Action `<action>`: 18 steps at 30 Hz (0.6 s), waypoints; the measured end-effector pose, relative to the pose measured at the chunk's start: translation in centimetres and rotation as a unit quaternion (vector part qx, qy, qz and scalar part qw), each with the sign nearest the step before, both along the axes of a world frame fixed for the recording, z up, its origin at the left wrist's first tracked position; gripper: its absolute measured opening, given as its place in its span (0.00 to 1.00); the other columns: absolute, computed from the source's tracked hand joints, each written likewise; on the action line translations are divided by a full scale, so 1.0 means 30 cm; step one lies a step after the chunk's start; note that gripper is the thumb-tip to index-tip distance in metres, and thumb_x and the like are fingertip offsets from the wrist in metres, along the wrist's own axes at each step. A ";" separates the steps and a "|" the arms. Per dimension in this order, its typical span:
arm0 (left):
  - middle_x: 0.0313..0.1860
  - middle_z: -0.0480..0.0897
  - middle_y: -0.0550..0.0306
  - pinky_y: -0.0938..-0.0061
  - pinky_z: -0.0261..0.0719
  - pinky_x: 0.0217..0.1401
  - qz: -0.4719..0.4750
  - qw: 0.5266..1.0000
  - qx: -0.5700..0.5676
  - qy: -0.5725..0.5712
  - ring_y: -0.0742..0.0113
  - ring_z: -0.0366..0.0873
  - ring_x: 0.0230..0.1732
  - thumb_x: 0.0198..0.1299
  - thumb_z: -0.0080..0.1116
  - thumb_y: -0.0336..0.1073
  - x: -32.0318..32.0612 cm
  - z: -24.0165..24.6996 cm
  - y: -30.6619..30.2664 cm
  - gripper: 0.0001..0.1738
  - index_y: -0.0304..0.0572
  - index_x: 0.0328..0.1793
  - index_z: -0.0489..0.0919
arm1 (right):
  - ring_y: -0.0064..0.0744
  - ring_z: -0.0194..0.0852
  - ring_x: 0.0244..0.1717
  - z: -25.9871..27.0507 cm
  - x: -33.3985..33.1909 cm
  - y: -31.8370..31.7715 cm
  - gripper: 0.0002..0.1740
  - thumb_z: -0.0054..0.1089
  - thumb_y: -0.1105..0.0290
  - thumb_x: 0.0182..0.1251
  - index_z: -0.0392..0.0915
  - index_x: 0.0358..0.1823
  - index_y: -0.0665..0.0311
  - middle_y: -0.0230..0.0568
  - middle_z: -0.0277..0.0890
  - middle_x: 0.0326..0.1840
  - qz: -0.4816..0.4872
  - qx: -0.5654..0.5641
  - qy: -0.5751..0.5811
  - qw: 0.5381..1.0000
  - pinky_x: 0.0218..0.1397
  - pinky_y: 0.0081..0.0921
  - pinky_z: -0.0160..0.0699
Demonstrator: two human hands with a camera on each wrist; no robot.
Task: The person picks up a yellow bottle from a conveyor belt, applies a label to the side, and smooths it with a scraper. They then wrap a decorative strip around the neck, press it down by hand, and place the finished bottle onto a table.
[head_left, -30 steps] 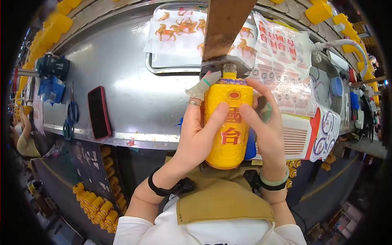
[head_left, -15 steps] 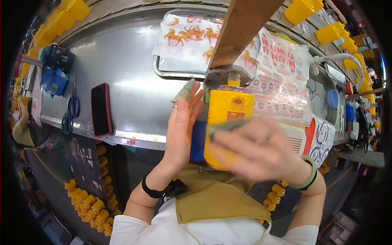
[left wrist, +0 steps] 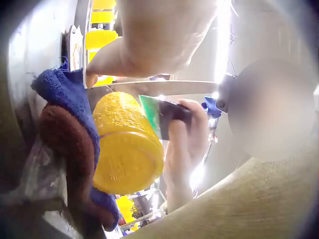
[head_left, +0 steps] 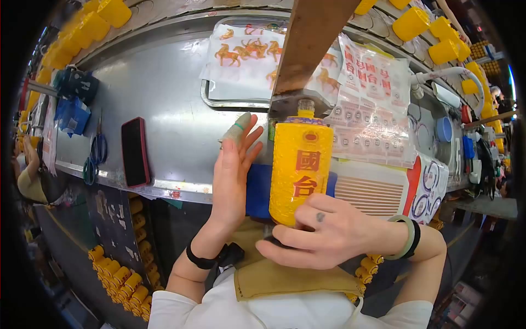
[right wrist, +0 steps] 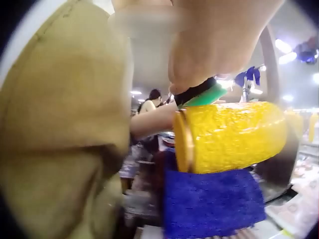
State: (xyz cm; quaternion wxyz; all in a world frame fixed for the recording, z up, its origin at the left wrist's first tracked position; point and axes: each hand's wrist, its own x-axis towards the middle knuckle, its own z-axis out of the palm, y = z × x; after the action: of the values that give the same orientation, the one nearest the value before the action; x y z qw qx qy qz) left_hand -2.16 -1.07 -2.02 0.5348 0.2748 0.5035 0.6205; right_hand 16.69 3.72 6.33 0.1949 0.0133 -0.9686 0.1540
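A yellow textured bottle with red characters and a clear glass neck lies on a blue cloth, its neck end at the foot of a wooden post. My right hand is at the bottle's base end, fingers bent. It grips a small scraper with a dark handle and green blade, the blade close against the bottle's side; the hand hides it in the head view. My left hand is held apart on the bottle's left, fingers extended, one fingertip wearing a grey cover with a green band.
The wooden post rises beyond the bottle. A metal tray carries sheets of horse decals; printed sheets lie right of it. A phone, scissors and a blue box stand left on the metal table.
Both hands were holding the bottle, thumbs on its front. The left hand let go and moved left. The right hand swept across the front and is now down at the base end.
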 end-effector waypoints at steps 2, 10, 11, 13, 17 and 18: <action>0.85 0.63 0.43 0.51 0.53 0.87 -0.006 1.000 0.002 -0.008 0.48 0.59 0.85 0.83 0.26 0.64 0.011 0.001 0.001 0.43 0.35 0.86 0.58 | 0.28 0.71 0.35 -0.031 -0.009 0.067 0.24 0.73 0.60 0.48 0.88 0.51 0.48 0.21 0.80 0.41 -0.091 0.019 0.019 0.995 0.42 0.31 0.69; 0.80 0.66 0.42 0.55 0.66 0.81 -0.002 0.999 0.050 0.006 0.51 0.66 0.79 0.84 0.33 0.60 0.041 0.012 -0.039 0.39 0.31 0.81 0.63 | 0.26 0.77 0.42 -0.164 0.090 0.182 0.16 0.69 0.69 0.58 0.86 0.49 0.44 0.20 0.82 0.49 -0.139 0.191 0.152 0.960 0.50 0.30 0.76; 0.80 0.66 0.41 0.54 0.67 0.80 0.002 0.997 0.065 0.031 0.51 0.65 0.79 0.83 0.35 0.62 0.040 0.001 -0.039 0.40 0.30 0.81 0.63 | 0.21 0.75 0.38 -0.154 0.079 0.132 0.16 0.67 0.71 0.59 0.84 0.49 0.44 0.18 0.81 0.48 -0.063 0.141 0.194 0.969 0.43 0.22 0.76; 0.81 0.65 0.40 0.54 0.67 0.80 0.004 0.990 0.105 0.097 0.49 0.65 0.79 0.81 0.39 0.64 0.045 -0.017 -0.036 0.42 0.31 0.80 0.66 | 0.20 0.74 0.36 -0.103 0.096 0.075 0.17 0.64 0.72 0.62 0.82 0.53 0.47 0.20 0.80 0.46 0.012 0.111 0.182 0.977 0.35 0.13 0.73; 0.83 0.61 0.36 0.53 0.66 0.80 -0.103 0.893 0.196 0.393 0.42 0.64 0.80 0.73 0.48 0.72 0.019 -0.012 -0.033 0.46 0.35 0.76 0.76 | 0.32 0.77 0.37 -0.083 0.220 0.054 0.21 0.79 0.64 0.59 0.83 0.54 0.54 0.31 0.86 0.46 -0.170 -0.093 0.109 0.975 0.40 0.32 0.72; 0.83 0.59 0.32 0.52 0.67 0.79 -0.104 0.909 0.176 0.363 0.35 0.63 0.79 0.65 0.59 0.73 0.039 -0.013 -0.033 0.45 0.43 0.73 0.81 | 0.38 0.77 0.37 -0.126 0.226 0.048 0.24 0.82 0.58 0.58 0.82 0.52 0.57 0.38 0.88 0.48 -0.231 -0.125 0.205 0.943 0.41 0.37 0.69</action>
State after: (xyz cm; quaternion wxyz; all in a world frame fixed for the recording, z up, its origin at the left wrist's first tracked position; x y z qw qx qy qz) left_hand -0.99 -2.06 -2.41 0.3194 0.6213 0.5140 0.4978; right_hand 23.47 5.15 2.54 0.4200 -0.2044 -0.8567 0.2188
